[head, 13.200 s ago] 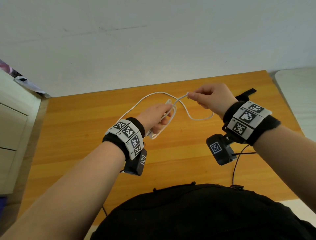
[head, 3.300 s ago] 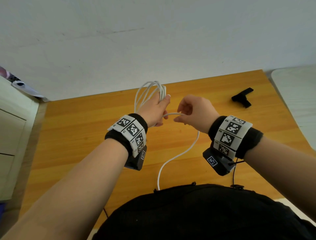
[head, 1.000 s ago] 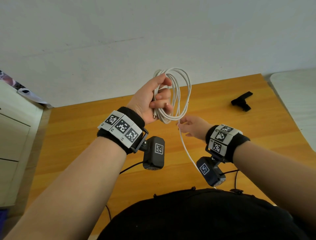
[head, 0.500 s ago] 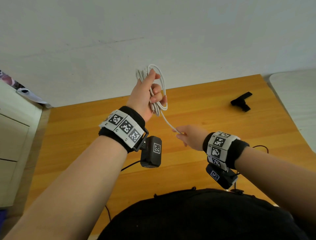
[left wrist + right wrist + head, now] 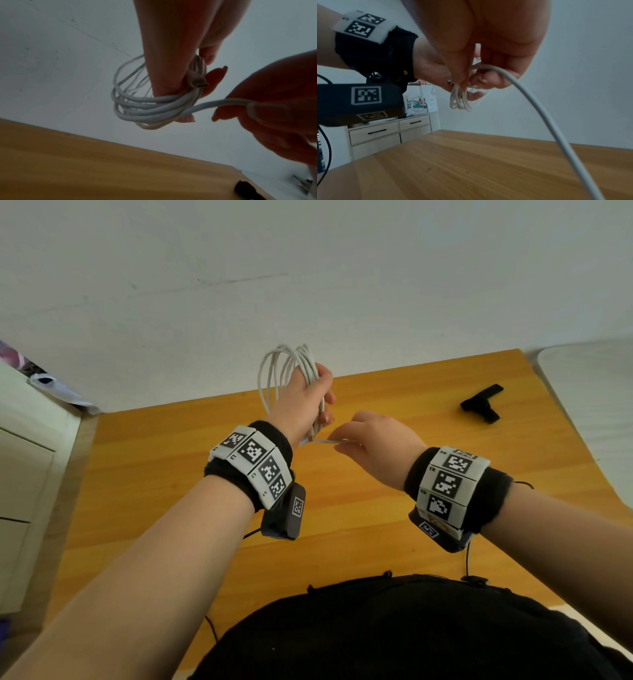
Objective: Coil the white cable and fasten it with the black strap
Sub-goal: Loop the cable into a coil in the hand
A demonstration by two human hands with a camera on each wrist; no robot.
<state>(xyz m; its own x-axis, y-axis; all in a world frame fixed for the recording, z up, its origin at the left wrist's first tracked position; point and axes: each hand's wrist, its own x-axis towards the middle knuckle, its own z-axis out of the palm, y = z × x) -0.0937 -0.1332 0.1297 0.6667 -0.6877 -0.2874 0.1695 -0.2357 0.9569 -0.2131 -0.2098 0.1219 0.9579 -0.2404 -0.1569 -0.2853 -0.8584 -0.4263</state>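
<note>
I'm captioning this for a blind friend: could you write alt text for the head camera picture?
Seen from above, a person's left hand grips a coiled white cable raised over a wooden table, while the right hand pinches the cable's loose end beside it. A black strap lies untouched on the table's far right. Both wrists wear bands with black-and-white square markers.

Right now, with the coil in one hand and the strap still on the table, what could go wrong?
1. The left hand alone grips the white cable loops; loosening that grip could let them spring apart.
2. The right hand pinches the loose tail; releasing it may undo the last turn.
3. The black strap lies far right on the table; reaching it leaves the coil one-handed.
</note>
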